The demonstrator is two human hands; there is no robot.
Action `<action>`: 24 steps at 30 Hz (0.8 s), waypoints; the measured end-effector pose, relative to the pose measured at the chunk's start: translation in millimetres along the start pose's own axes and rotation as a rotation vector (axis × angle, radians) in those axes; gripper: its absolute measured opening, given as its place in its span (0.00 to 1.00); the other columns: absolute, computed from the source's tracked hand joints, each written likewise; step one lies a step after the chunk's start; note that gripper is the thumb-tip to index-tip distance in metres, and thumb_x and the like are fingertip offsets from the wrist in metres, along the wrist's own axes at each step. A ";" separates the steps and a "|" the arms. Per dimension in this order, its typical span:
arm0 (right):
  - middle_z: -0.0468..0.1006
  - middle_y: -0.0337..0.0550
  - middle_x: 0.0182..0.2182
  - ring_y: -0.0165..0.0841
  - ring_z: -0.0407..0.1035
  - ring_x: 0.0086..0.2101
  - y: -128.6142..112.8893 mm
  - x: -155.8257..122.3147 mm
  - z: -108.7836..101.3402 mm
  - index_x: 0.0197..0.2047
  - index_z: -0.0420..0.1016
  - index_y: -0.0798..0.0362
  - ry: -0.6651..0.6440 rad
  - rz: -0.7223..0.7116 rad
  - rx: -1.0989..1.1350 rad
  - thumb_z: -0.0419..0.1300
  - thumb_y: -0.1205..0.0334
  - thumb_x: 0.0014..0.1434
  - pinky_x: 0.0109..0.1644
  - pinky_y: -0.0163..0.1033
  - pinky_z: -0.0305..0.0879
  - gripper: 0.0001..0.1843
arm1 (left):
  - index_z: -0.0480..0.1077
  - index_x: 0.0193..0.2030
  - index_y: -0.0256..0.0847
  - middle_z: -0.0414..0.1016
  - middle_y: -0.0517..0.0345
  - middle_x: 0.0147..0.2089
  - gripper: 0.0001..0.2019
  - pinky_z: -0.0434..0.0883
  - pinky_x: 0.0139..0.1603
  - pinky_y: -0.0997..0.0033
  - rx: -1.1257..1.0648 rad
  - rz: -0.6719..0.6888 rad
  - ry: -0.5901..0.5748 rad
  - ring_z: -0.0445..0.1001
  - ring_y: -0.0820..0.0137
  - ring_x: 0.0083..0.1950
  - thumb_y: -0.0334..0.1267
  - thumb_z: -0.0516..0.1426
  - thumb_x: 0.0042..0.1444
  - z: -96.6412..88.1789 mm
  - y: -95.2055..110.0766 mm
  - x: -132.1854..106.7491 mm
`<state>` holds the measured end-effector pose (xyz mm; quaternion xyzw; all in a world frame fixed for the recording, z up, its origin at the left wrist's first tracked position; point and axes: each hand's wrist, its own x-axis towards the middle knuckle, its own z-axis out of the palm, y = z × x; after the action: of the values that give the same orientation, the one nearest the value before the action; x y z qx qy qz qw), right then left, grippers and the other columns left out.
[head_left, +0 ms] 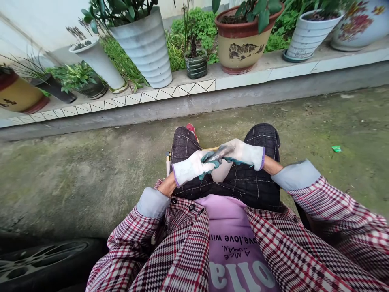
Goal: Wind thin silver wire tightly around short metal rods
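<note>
Both my hands wear white work gloves with green palms and purple cuffs, and they meet above my lap. My left hand [194, 165] is closed, its fingers wrapped round one end of a grey, ribbed metal rod-like piece [217, 155]. At the other end of this piece, my right hand [243, 152] is closed on it too, with its fingertips mostly hidden. What exact kind of metal part it is, I cannot make out. Just beneath the hands, a pale flat surface [221, 173] shows between my dark checked trouser legs.
Several potted plants, among them a red-rimmed yellow pot [240, 48] and a tall white ribbed pot [146, 46], line a low tiled ledge [240, 79]. A wheel [45, 261] is at the lower left. A green scrap [336, 149] lies on the concrete ground [91, 170].
</note>
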<state>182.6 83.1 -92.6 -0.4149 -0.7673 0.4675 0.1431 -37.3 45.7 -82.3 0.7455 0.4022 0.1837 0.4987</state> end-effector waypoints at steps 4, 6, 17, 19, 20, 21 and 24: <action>0.80 0.42 0.30 0.32 0.72 0.30 -19.1 -18.8 18.5 0.38 0.79 0.52 0.061 -0.035 -0.268 0.55 0.58 0.62 0.32 0.33 0.64 0.12 | 0.70 0.41 0.36 0.71 0.58 0.30 0.11 0.66 0.32 0.73 0.421 -0.080 0.198 0.68 0.72 0.28 0.42 0.54 0.59 -9.4 -10.2 5.1; 0.81 0.44 0.34 0.34 0.73 0.35 -26.2 -22.5 16.8 0.39 0.79 0.51 0.072 -0.100 -0.398 0.55 0.59 0.62 0.37 0.34 0.65 0.11 | 0.70 0.44 0.37 0.73 0.53 0.32 0.12 0.67 0.35 0.70 0.666 -0.134 0.181 0.71 0.68 0.31 0.43 0.55 0.59 -6.6 -11.8 8.3; 0.80 0.42 0.29 0.31 0.70 0.28 12.1 14.8 -2.6 0.38 0.81 0.56 -0.071 -0.061 0.000 0.58 0.54 0.57 0.32 0.34 0.63 0.15 | 0.69 0.46 0.37 0.74 0.57 0.36 0.13 0.67 0.36 0.74 0.335 0.089 0.015 0.69 0.72 0.33 0.42 0.53 0.61 -8.5 -4.3 -0.3; 0.78 0.40 0.24 0.30 0.68 0.25 9.7 10.9 8.4 0.37 0.81 0.55 -0.068 -0.030 -0.012 0.57 0.55 0.58 0.29 0.34 0.61 0.15 | 0.69 0.42 0.36 0.72 0.58 0.34 0.12 0.65 0.35 0.73 0.361 0.072 0.105 0.67 0.73 0.31 0.43 0.53 0.61 -17.5 -10.9 0.4; 0.77 0.39 0.24 0.29 0.68 0.24 7.0 8.3 13.1 0.37 0.81 0.54 -0.063 -0.024 -0.050 0.57 0.55 0.59 0.29 0.34 0.60 0.14 | 0.69 0.41 0.36 0.71 0.59 0.32 0.12 0.65 0.34 0.73 0.402 0.046 0.135 0.66 0.74 0.30 0.43 0.53 0.61 -20.9 -13.8 1.4; 0.78 0.39 0.25 0.30 0.68 0.25 3.9 5.8 16.9 0.37 0.81 0.53 -0.057 -0.027 -0.107 0.56 0.56 0.60 0.30 0.34 0.61 0.14 | 0.68 0.40 0.36 0.70 0.59 0.31 0.11 0.64 0.33 0.73 0.446 0.014 0.152 0.65 0.74 0.29 0.43 0.53 0.61 -23.4 -16.1 2.5; 0.81 0.41 0.31 0.32 0.71 0.31 -6.4 -1.7 20.5 0.37 0.81 0.51 -0.009 -0.082 -0.302 0.56 0.56 0.62 0.36 0.35 0.63 0.13 | 0.69 0.43 0.37 0.71 0.57 0.31 0.12 0.64 0.32 0.72 0.583 -0.085 0.136 0.68 0.71 0.29 0.44 0.52 0.63 -25.3 -18.8 6.0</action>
<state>168.0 68.1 -97.7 -0.3978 -0.8458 0.3426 0.0945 -58.6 68.9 -88.9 0.8257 0.5013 0.0888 0.2430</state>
